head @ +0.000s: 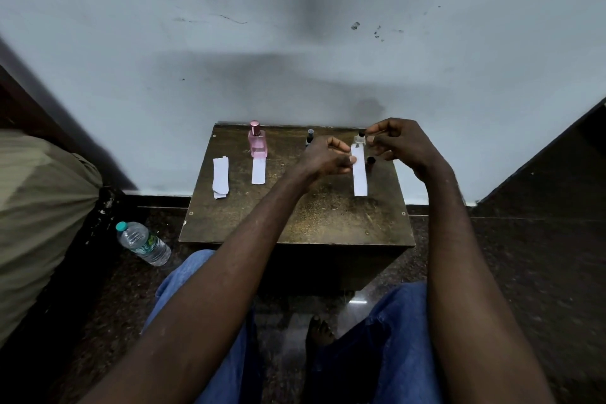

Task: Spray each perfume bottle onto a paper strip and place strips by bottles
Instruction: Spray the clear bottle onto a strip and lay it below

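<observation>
Pink bottle (257, 142), white strips (359, 174), seemingly clear bottle (360, 140).

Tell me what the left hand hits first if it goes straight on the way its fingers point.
Likely the right hand gripping the small clear bottle, just beyond the paper strip the left hand pinches; depth is unclear.

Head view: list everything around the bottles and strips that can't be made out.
Head view:
- Dark bottle: lower body hidden behind the left hand, which pinches the paper strip.
- Clear bottle: small, side covered by the gripping right hand, base by the strip; any spray is invisible.
- Black object beside the strip: too small to identify.
- Pink bottle: any lettering too small to read.
</observation>
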